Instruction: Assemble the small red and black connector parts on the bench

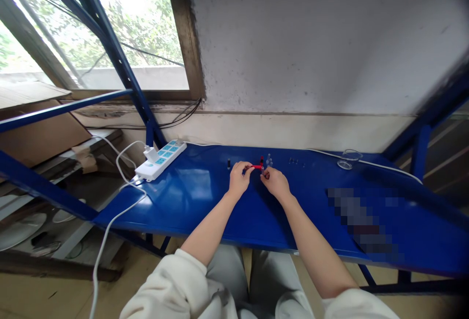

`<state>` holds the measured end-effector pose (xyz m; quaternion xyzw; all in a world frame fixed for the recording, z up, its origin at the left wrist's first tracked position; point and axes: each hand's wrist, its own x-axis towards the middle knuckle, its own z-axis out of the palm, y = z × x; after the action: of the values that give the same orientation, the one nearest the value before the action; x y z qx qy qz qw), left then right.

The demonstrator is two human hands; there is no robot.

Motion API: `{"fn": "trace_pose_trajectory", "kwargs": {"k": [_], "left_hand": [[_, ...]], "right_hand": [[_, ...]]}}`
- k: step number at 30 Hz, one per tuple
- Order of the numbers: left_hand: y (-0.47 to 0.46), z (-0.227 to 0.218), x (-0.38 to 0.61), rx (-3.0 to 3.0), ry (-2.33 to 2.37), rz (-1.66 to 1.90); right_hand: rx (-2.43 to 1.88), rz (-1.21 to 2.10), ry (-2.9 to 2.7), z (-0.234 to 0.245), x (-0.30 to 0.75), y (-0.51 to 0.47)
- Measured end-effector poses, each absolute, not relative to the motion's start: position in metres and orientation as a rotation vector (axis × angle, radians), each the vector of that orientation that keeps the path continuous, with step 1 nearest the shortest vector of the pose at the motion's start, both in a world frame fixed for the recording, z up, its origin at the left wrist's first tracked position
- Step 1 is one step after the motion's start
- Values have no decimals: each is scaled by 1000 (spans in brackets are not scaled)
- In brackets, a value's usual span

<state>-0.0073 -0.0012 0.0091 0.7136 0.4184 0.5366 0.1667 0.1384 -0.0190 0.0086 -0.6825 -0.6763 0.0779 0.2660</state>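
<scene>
My left hand (239,178) pinches one end of a small, slim red tube (257,166) over the blue table. At the tube's other end, the fingers of my right hand (275,181) are closed on a small piece (262,170), partly hidden and too small to name. Just beyond the hands stands a little red and black cylinder (261,160). Several small clear pieces (268,159) are beside it. Left of my left hand is a small upright black cylinder (229,163) with a pale lower end.
On the blue table (205,211), a white power strip (163,160) with a plugged-in cable lies at the left. Tiny clear pieces (293,161), eyeglasses (348,159) and a pixelated dark object (361,221) lie to the right. Blue metal frame posts (124,65) rise at both sides.
</scene>
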Motion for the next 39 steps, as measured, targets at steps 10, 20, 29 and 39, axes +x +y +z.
{"fn": "trace_pose_trajectory", "kwargs": {"k": [10,20,29,39], "left_hand": [[1,6,-7,2068,1102,1609],[2,6,-7,2088,1076,1590],[-11,14,-8,2356,978,1392],[-3,12,-9,2397,1035,1331]], "right_hand": [[-1905,217,-1884,10,139,-19],[-1888,191,-1931,13,137,-21],[-1892,191,-1908,13,137,-21],[-1790,174,-1883,13,137,-22]]}}
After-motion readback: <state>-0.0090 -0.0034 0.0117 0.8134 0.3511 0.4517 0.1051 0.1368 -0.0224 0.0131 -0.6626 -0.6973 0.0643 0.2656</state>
